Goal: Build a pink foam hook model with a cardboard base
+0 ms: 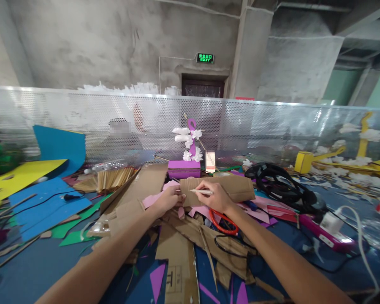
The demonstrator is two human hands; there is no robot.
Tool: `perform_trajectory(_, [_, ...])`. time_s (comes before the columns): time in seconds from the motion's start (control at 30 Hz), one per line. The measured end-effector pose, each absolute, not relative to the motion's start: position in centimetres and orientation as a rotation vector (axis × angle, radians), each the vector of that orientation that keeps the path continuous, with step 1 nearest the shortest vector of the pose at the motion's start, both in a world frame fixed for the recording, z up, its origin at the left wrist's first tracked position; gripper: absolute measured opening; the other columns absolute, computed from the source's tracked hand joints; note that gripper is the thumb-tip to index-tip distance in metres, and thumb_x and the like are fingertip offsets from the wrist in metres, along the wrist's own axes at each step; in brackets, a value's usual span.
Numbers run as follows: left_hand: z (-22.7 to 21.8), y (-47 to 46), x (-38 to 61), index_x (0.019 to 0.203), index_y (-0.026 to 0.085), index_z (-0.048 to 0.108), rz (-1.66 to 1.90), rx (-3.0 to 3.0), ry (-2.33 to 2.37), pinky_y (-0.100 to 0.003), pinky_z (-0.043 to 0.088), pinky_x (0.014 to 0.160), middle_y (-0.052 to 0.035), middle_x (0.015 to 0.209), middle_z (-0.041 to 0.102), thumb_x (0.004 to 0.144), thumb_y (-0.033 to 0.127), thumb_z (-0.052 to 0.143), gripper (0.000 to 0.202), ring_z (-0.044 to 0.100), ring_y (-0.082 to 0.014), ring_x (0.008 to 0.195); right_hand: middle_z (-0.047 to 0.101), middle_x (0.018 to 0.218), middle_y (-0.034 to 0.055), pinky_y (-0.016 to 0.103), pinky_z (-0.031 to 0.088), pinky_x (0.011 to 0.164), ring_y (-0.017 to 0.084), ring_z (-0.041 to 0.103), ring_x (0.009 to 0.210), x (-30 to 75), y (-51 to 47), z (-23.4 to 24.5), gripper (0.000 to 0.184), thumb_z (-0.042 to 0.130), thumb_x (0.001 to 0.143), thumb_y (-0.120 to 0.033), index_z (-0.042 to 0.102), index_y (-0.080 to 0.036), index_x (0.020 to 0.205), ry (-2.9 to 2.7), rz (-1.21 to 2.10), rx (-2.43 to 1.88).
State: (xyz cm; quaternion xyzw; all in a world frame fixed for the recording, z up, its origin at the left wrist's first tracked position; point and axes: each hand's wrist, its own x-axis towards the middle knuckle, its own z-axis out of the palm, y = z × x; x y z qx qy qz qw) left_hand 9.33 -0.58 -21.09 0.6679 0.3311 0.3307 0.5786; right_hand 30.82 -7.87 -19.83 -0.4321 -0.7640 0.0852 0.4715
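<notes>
A piece of brown cardboard (237, 188) lies in front of me, tilted up a little. The fingers of my left hand (169, 199) are closed at its left end and press on it. A light-coloured pen (204, 191) sits in my right hand (217, 197), its tip pointing left and close to the cardboard's face. Pink sheet scraps (153, 199) stick out around my left hand. Beneath my right wrist is a red-orange scissors handle (223, 223); its blades are hidden.
Behind the cardboard stands a purple box (184, 169) with a purple upright and white tufts. Torn cardboard strips (180, 249) lie nearer me. On the right are a black strapped object (281, 185) and a magenta power strip (326, 233); blue sheets (47, 207) lie left.
</notes>
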Motion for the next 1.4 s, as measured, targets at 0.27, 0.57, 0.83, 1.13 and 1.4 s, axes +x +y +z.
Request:
perform_trajectory(0.27, [-21.2,-0.6,9.4,0.113,0.016,0.070,0.769,1.554,0.766,-0.036,0.058,0.077,-0.0076,0.089,0.076,0.067,0.035,0.084,0.052,0.075,-0.0269,0.083,0.077,0.080,0.0014,0.022,0.048,0.062,0.015,0.069,0.066,31.0,-7.7,-20.0,0.010,0.065,0.087,-0.025,0.072,-0.022,0.092,-1.887,0.196,-1.064])
perform_trajectory(0.57, [-21.0,-0.8,9.4,0.113,0.015,0.070,0.773,1.559,0.777,-0.035,0.058,0.074,-0.0085,0.088,0.076,0.068,0.034,0.084,0.051,0.074,-0.0264,0.081,0.076,0.077,0.0000,0.021,0.048,0.061,0.014,0.068,0.063,30.8,-7.8,-19.9,0.008,0.066,0.084,-0.022,0.072,-0.020,0.089,-1.904,0.228,-1.057])
perform_trajectory(0.83, [-21.0,-0.8,9.4,0.111,0.016,0.071,0.776,1.538,0.774,-0.035,0.059,0.075,-0.0073,0.088,0.075,0.067,0.032,0.084,0.049,0.074,-0.0270,0.084,0.077,0.079,0.0001,0.022,0.050,0.062,0.015,0.070,0.067,31.1,-7.7,-19.9,0.011,0.066,0.086,-0.025,0.074,-0.022,0.090,-1.891,0.252,-1.045])
perform_trajectory(1.13, [-21.5,-0.4,9.3,0.108,0.015,0.071,0.792,1.575,0.780,-0.035,0.059,0.072,-0.0074,0.090,0.075,0.067,0.036,0.085,0.048,0.074,-0.0260,0.082,0.073,0.074,0.0015,0.026,0.049,0.062,0.017,0.067,0.065,33.7,-7.2,-19.5,0.006,0.065,0.085,-0.025,0.069,-0.021,0.082,-1.812,0.096,-1.083])
perform_trajectory(1.4, [-21.3,-0.4,9.2,0.110,0.016,0.071,0.788,1.584,0.809,-0.035,0.059,0.074,-0.0072,0.091,0.075,0.068,0.036,0.085,0.048,0.073,-0.0262,0.083,0.074,0.076,0.0019,0.025,0.047,0.062,0.017,0.067,0.067,33.5,-7.0,-19.8,0.007,0.065,0.086,-0.026,0.069,-0.021,0.082,-1.844,0.101,-1.105])
